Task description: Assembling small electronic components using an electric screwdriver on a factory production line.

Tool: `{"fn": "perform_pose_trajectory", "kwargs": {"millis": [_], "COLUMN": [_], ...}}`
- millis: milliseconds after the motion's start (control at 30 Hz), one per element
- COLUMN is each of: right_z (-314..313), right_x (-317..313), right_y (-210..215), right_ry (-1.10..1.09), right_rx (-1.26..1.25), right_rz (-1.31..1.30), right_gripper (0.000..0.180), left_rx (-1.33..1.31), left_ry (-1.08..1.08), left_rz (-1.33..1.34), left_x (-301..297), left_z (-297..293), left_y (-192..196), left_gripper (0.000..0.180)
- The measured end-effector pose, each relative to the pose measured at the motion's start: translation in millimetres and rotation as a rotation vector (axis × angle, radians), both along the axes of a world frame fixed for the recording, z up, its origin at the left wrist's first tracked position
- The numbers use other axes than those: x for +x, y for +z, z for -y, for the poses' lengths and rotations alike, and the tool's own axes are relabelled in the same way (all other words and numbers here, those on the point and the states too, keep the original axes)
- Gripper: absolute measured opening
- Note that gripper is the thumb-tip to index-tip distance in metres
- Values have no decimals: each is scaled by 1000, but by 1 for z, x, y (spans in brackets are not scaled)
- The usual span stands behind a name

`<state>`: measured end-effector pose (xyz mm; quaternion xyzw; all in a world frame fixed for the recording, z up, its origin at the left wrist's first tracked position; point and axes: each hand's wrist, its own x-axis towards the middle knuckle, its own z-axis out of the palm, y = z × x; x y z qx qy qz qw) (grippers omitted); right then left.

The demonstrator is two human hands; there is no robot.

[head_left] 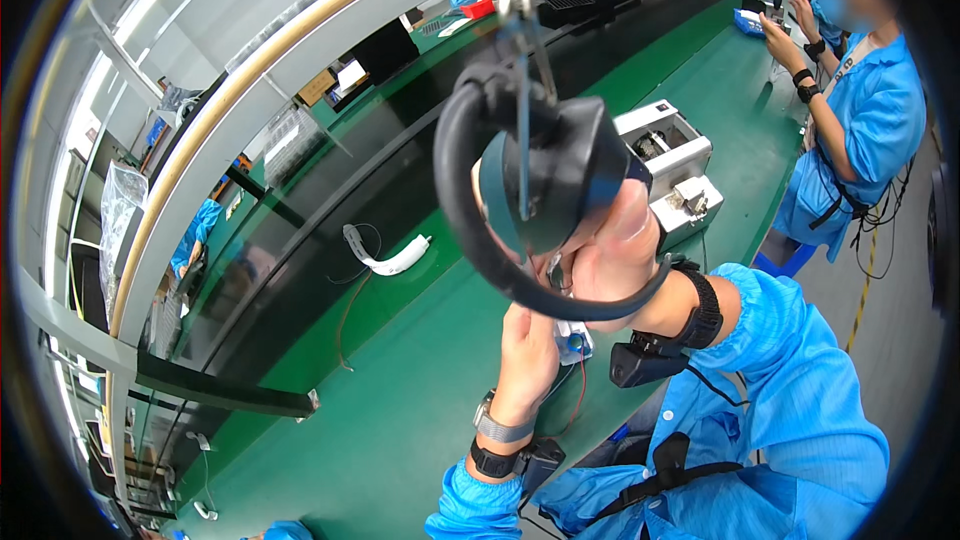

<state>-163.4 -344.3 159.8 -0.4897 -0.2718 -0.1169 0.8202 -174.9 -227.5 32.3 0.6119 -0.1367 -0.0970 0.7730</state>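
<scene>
A black electric screwdriver point(590, 155) hangs from a metal hook point(516, 0), its thick cable looping round in front of my right wrist. My right hand point(625, 240) is wrapped round its body; the tip is hidden below the hand. Just beneath, my left hand point(528, 355) pinches a small pale electronic part point(574, 342) with a blue piece on it and thin red and dark wires trailing down. The left fingertips are partly covered by the cable loop and my right hand.
Beyond my right hand stands a silver metal machine point(690, 145) with an open top. A white curved part point(400, 258) with a thin lead lies on the green bench point(400, 340). Frame rails point(265, 60) arch at left. A person in blue point(870, 120) works at right.
</scene>
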Motion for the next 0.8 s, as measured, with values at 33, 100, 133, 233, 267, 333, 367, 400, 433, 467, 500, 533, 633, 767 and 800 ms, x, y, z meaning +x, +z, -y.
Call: {"fn": "perform_pose_trajectory", "kwargs": {"millis": [33, 100, 133, 233, 267, 333, 367, 400, 433, 467, 500, 533, 633, 767, 800], "right_z": [2, 9, 6, 35, 40, 81, 104, 125, 150, 173, 190, 202, 209, 211, 214], "right_x": [1, -3, -1, -5, -7, 2, -1, 6, 6, 4, 4, 5, 9, 11, 13], "right_y": [-2, 3, -1, 6, 10, 3, 1, -13, -24, -36, -52, -64, -96, -106, -110], "right_ry": [17, 43, 45, 39, -56, -285, -443, -480, -578, -630, -636, -639, -661, -681, -691], "right_rx": [-8, -65, 18, -11, 69, 38, -32, -1, -72, -87, -98, -107, -84, -123, -152], "right_rz": [19, 25, 44, -29, 52, 238, 226, 231, 204, 199, 195, 192, 110, 106, 104], "right_gripper": [86, 88, 88, 94, 97, 91, 88, 86, 85, 87, 89, 91, 94, 89, 90], "left_rx": [22, -43, -110, -63, -58, -29, -74, -90, -111, -135, -142, -107, -87, -110, -122], "left_ry": [14, -5, -20, -154, -130, -94, -84, -92, -94, -103, -116, -100, -90, -126, -134], "left_rz": [1, -43, -95, -146, -124, -121, -155, -138, -127, -109, -117, -122, -129, -133, -124], "left_x": [0, 3, 5, -4, -5, -8, -8, -5, -4, -4, -3, -4, -6, -7, -7], "left_z": [1, -4, -4, 8, 6, 12, 13, 8, 10, 14, 17, 19, 17, 17, 17], "left_y": [-4, -18, -22, 12, 11, 23, 22, 19, 17, 19, 18, 20, 19, 19, 18], "left_gripper": [22, 26, 36, 32, 33, 37, 38, 41, 41, 41, 41, 41, 40, 39, 38]}}
